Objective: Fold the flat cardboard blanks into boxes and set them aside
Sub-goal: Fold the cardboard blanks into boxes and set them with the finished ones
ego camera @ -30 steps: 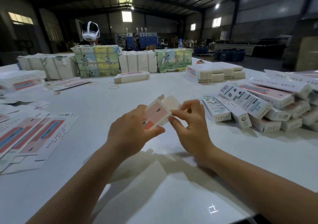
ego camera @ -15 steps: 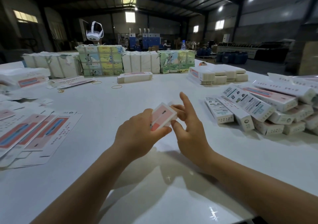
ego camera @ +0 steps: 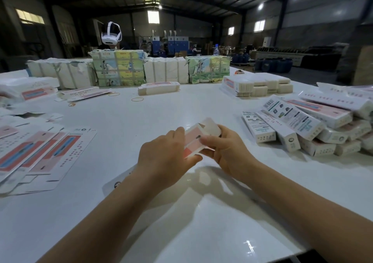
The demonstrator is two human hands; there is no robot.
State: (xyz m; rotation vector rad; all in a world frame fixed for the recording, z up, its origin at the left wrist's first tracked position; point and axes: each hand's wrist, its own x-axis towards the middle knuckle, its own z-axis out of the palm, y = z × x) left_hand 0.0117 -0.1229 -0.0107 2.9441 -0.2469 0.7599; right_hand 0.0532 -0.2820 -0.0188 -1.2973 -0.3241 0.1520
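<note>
- The left hand (ego camera: 167,157) wraps the near part of a small pink-and-white printed cardboard box (ego camera: 194,141), fingers over the top and thumb beneath, gripping it just above the white glossy table (ego camera: 181,222).
- The right hand (ego camera: 228,151) is closed on the far end of the same box, thumb pressed on the pink face, fingers curled round the pale end flap (ego camera: 212,127), which stands partly open.
- The step in hand looks like closing that end: the flap should be bent along its crease and its tongue slid inside the wall, not forced over it.
- The left hand's grip is best kept light, so the thin walls stay square and do not cave while the right hand pushes.
- Flat pink-and-blue printed blanks (ego camera: 40,153) lie fanned at the left of the table, well apart from the hands.
- The heap of finished long white boxes (ego camera: 302,127) at the right is the likely place to set this one down.
</note>
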